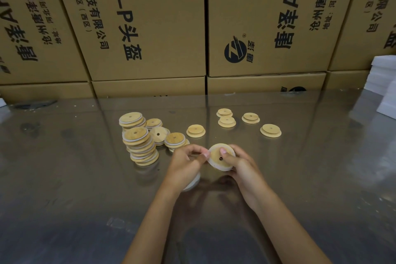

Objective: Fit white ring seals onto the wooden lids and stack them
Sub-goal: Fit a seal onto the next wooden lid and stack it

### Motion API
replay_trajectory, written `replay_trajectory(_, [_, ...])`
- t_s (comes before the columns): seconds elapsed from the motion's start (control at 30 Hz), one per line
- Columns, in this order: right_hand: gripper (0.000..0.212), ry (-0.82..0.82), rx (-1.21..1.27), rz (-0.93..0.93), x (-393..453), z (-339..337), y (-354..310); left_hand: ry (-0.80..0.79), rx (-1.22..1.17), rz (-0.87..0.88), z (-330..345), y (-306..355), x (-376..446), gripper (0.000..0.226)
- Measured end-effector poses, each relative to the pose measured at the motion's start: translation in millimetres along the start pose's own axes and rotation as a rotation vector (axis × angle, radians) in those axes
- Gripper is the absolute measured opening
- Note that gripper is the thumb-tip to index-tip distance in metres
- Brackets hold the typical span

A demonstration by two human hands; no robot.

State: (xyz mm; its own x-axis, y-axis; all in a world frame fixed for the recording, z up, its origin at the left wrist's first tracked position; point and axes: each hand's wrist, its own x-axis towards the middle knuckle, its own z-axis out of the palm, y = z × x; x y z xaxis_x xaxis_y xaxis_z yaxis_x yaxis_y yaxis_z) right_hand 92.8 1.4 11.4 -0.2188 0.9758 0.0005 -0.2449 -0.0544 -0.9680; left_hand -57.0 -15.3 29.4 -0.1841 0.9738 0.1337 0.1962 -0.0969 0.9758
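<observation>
Held lid: round pale wooden lid with a small centre hole, being held just above the worktop, tilted toward the camera, a white ring seal showing around its left and lower edge.
Right hand: cupping the lid from the right, thumb lying across its face near the hole, grip curled round the rim.
Left hand: grip pinching at the lid's left edge where the seal sits, thumb and forefinger pressed together; further white rings partly hidden under the palm, count impossible to tell.
Finished stacks: leaning pile of round wooden lids with white seal edges standing left of the hands; a shorter pile just behind it; low stacks and a few single lids lying between those and the left hand.
Unfitted lids: five stepped wooden lids lying apart beyond the hands, two of them touching.
Worktop: glossy grey reflective worktop carrying everything, scattered crumbs at the far left.
Background: wall of brown cardboard cartons with black printed characters standing along the far edge.
Right edge: stacks of white foam sheets resting on the worktop.
</observation>
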Motion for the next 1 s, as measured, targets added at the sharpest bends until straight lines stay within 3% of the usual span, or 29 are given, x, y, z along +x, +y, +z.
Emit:
replay_trajectory(0.33, [0.016,0.045,0.211,0.075,5,-4,0,-0.075,0.251,0.067,9,-11,4,0.012])
replay_trajectory(0.73, [0.024,0.007,0.114,0.063,3,-3,-2,-0.085,0.211,0.018,6,-13,0,0.017])
replay_trajectory(1.0, [0.019,0.01,0.088,-0.079,2,3,-2,-0.012,0.222,0.012,14,-18,1,0.014])
